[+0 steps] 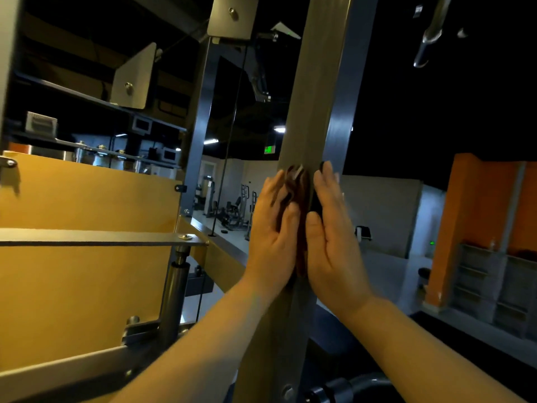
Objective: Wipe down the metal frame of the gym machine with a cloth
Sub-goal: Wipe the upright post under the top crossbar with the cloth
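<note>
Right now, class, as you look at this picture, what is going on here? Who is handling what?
A person stands at a gym machine and presses a dark brown cloth against its upright metal post. The left hand and the right hand lie flat with straight fingers on opposite sides of the post, and the cloth shows between them. A yellow panel of the machine stands to the left.

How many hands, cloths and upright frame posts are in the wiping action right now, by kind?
Hands: 2, left hand and right hand
Cloth: 1
Frame post being wiped: 1
Total: 4
</note>
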The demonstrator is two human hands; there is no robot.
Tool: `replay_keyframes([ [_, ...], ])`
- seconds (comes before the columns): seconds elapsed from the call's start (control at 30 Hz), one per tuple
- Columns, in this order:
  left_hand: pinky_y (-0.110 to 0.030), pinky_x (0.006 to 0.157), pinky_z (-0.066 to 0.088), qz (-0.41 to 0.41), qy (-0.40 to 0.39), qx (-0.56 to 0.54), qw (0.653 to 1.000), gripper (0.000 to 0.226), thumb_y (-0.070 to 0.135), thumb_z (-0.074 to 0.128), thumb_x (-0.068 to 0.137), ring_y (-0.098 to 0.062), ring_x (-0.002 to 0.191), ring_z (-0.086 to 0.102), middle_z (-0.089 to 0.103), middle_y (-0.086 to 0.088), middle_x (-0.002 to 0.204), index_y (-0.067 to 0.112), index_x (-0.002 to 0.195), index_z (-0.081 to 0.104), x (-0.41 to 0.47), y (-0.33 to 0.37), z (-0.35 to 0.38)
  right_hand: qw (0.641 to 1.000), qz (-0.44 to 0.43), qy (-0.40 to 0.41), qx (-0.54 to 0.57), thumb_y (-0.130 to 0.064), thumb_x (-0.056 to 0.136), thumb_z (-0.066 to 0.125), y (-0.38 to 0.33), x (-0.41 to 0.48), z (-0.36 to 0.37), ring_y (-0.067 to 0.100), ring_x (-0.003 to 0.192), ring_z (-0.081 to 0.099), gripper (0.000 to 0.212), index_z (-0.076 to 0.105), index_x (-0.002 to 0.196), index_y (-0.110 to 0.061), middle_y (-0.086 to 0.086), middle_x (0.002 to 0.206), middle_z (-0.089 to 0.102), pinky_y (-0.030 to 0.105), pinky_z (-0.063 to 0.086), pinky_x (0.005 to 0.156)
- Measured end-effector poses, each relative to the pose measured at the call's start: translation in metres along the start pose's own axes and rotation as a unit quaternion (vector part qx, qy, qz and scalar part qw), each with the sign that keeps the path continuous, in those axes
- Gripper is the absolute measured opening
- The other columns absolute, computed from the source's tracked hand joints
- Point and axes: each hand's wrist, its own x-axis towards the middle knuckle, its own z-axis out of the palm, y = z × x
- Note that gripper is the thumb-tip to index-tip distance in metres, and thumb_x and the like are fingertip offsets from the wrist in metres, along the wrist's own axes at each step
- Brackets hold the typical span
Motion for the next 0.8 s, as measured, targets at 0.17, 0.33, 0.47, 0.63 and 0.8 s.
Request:
replay_keyframes([
  [0.17, -0.050, 0.120, 0.039, -0.131, 0.106, -0.008, 0.986, 0.053, 0.049, 0.047, 0.098, -0.017, 0.143, 0.048, 0.052, 0.003, 0.151, 0.027, 0.147, 0.051, -0.102, -0.041, -0.011, 0.996, -0.019, -0.038, -0.075, -0.021, 0.111, 0.033, 0.014, -0.039, 0.016, 0.009, 0.157, -0.012, 0.059, 0.004, 0.161, -0.030, -0.018, 0.170, -0.013, 0.042, 0.001, 0.129],
  [0.33, -0.043, 0.122, 0.038, -0.296, 0.192, -0.035, 0.935, 0.028, 0.036, 0.048, 0.108, -0.001, 0.137, 0.050, 0.054, 0.017, 0.146, 0.048, 0.133, 0.055, -0.192, -0.071, -0.025, 0.991, -0.034, -0.041, -0.126, -0.021, 0.109, 0.032, 0.032, -0.096, 0.040, 0.023, 0.158, -0.010, 0.061, 0.004, 0.163, -0.020, -0.001, 0.172, -0.012, 0.040, -0.005, 0.127],
  [0.47, -0.039, 0.102, 0.050, -0.413, 0.286, -0.001, 0.864, 0.030, 0.022, 0.042, 0.112, -0.017, 0.115, 0.065, 0.071, 0.003, 0.116, 0.043, 0.114, 0.063, -0.233, -0.076, -0.027, 0.992, -0.020, -0.054, -0.111, -0.018, 0.107, 0.035, 0.038, -0.140, 0.054, 0.027, 0.158, -0.008, 0.060, 0.011, 0.162, -0.013, 0.003, 0.172, -0.010, 0.046, -0.001, 0.127],
  [0.63, -0.043, 0.088, 0.059, -0.465, 0.273, 0.062, 0.840, 0.024, 0.031, 0.045, 0.111, -0.023, 0.095, 0.070, 0.072, -0.006, 0.103, 0.035, 0.102, 0.067, -0.255, -0.063, -0.027, 0.987, 0.058, -0.130, -0.077, -0.029, 0.109, 0.032, 0.027, -0.190, 0.057, 0.020, 0.158, -0.013, 0.058, 0.010, 0.163, -0.025, -0.006, 0.171, -0.015, 0.041, -0.005, 0.125],
  [0.8, -0.022, 0.090, 0.055, -0.406, 0.173, 0.072, 0.894, 0.021, 0.023, 0.057, 0.105, -0.003, 0.111, 0.069, 0.074, 0.011, 0.116, 0.033, 0.120, 0.068, -0.277, -0.024, -0.024, 0.955, 0.186, -0.222, 0.070, -0.053, 0.104, 0.025, -0.006, -0.244, 0.045, -0.004, 0.153, -0.014, 0.055, 0.006, 0.156, -0.056, -0.035, 0.162, -0.017, 0.024, 0.002, 0.121],
])
